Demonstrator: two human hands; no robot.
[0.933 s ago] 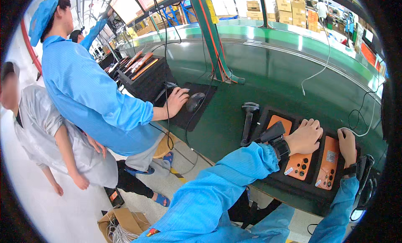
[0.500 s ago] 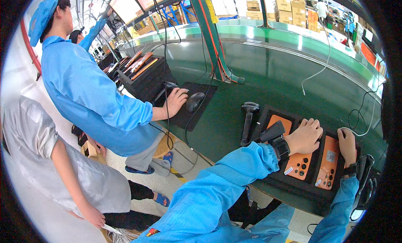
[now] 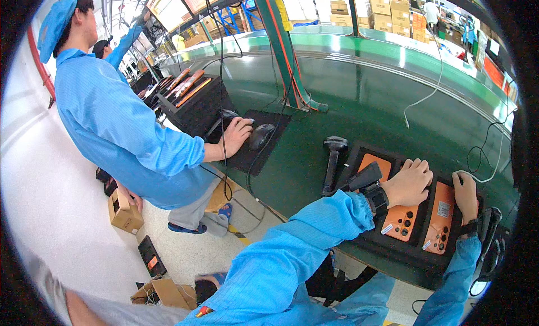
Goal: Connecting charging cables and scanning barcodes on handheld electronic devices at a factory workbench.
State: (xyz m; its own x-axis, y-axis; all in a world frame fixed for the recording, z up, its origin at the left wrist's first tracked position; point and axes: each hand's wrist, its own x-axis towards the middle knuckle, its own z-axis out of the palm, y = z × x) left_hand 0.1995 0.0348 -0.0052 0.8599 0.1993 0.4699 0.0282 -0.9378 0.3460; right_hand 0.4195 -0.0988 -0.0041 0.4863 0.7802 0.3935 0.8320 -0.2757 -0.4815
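Orange phones lie camera side up in a black foam tray (image 3: pixel 416 250). Over the upper end of the middle phone (image 3: pixel 400 220), my left hand (image 3: pixel 409 183) is closed, its fingers curled past the far edge and their tips hidden. At the top of the right phone (image 3: pixel 439 219), my right hand (image 3: pixel 465 195) is closed with the end of a white cable (image 3: pixel 484 181) at its fingertips. The plug itself is hidden. A third phone (image 3: pixel 375 164) shows partly to the left, the rest covered by my left wrist and a black strapped-on device (image 3: pixel 368 180).
A black handheld scanner (image 3: pixel 333 163) lies left of the tray. Further left, a co-worker in blue (image 3: pixel 120 121) has a hand (image 3: pixel 236 136) beside a mouse (image 3: pixel 261 136). A green post (image 3: pixel 286 51) rises from the bench, and loose cables hang down. Cartons (image 3: pixel 124 211) stand on the floor.
A person in grey at the left has moved toward the lower left edge, now mostly out of view, uncovering cartons on the floor. My two hands stay in place.
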